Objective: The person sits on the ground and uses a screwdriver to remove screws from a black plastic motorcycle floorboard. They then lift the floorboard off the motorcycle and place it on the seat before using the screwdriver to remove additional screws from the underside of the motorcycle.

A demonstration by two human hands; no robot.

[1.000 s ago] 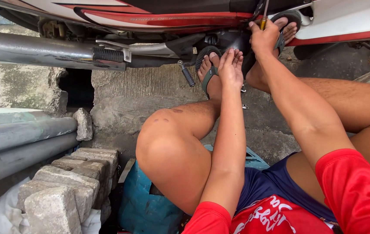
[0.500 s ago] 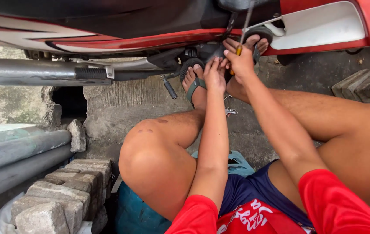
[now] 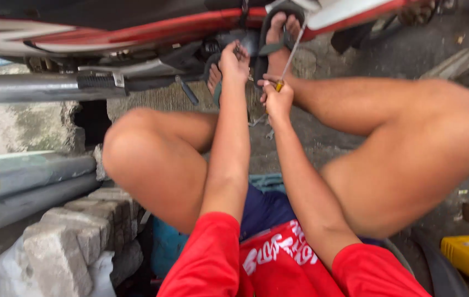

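Arms outstretched, R hand [image 3: 277, 99] gripping screwdriver [image 3: 289, 58]

Two hands [image 3: 234, 61] [image 3: 276, 100], one screwdriver [image 3: 290, 54], one motorcycle [image 3: 135, 27], two sandals [image 3: 267, 33]

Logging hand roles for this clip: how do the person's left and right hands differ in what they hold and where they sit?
The left hand is closed up against the motorcycle's underside and shows no tool; the right hand grips a screwdriver with a yellow handle and a thin shaft slanting up. The left hand reaches farther out, while the right hand sits nearer the body, beside the sandalled foot. Both arms stretch forward between the raised knees.
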